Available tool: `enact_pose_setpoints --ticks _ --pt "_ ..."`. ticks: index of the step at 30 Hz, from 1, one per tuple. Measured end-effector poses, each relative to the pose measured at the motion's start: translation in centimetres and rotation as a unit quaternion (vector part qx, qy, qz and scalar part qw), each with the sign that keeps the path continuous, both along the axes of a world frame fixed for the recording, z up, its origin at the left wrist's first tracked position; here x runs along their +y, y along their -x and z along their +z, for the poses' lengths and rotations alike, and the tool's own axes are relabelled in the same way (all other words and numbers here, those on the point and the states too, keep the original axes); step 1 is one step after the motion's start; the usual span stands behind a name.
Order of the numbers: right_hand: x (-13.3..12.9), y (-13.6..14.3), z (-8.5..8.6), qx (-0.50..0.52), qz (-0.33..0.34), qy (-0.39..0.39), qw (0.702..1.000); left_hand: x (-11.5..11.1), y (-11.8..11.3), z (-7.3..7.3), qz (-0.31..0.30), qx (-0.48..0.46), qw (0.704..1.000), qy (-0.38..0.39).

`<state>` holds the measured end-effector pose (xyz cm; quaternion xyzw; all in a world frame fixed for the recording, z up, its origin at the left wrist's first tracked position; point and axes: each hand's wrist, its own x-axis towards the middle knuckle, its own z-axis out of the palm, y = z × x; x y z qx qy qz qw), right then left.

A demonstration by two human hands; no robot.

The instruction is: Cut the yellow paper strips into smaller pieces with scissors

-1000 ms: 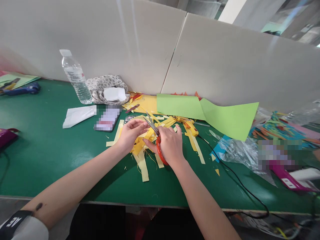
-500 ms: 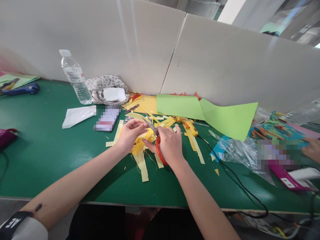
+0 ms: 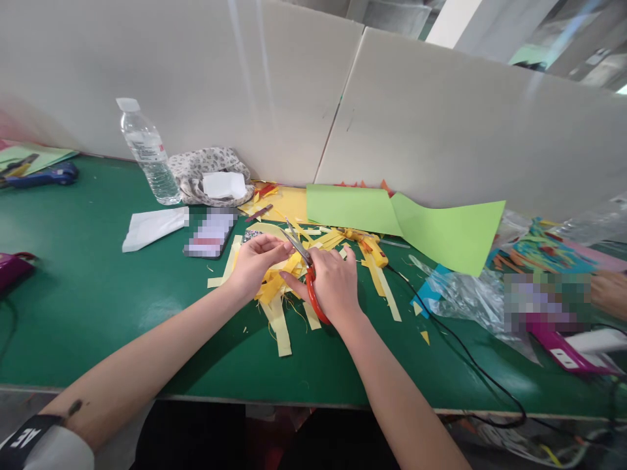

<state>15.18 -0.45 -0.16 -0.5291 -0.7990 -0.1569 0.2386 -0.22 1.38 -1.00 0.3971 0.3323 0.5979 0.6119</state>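
Note:
Red-handled scissors [image 3: 315, 300] are in my right hand [image 3: 336, 281], with fingers through the handles. Their slightly parted blades [image 3: 295, 239] point up and left toward the fingertips of my left hand [image 3: 262, 264]. Thumb and fingers of that hand are pinched together at the blades; what they hold is too small to make out. Under and around both hands lies a pile of yellow paper strips [image 3: 279, 326]. A yellow glue gun [image 3: 375, 251] lies just beyond my right hand, with strips around it.
Green paper sheets [image 3: 355, 207] lie along the partition. At left stand a water bottle [image 3: 149, 153] and a spotted cloth pouch [image 3: 210, 163], near a phone [image 3: 213, 232] and a white tissue [image 3: 153, 227]. A black cable [image 3: 455, 336] crosses the right side. Another person's hand [image 3: 610, 294] is at far right.
My hands and the scissors have barely shifted, the scissors a touch to the right. At far right, the other person's hand has moved slightly.

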Motion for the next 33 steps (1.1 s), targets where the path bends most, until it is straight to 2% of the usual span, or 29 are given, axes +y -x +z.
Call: enact_pose_setpoints --ticks 11,17,25,33 --pt "-0.17 -0.20 0.14 -0.002 0.004 -0.015 1.000 0.17 0.02 0.38 -0.009 -0.044 0.998 0.040" --pt "-0.10 -0.27 0.20 -0.005 0.006 -0.016 1.000 0.00 0.07 0.70 -0.009 -0.030 0.999 0.029" --pt "-0.21 -0.22 0.26 -0.001 0.010 -0.019 1.000 0.02 -0.09 0.33 0.003 -0.032 0.999 0.024" --pt "0.07 -0.31 0.02 -0.001 0.014 -0.035 0.999 -0.03 0.00 0.54 -0.010 -0.027 0.999 0.026"
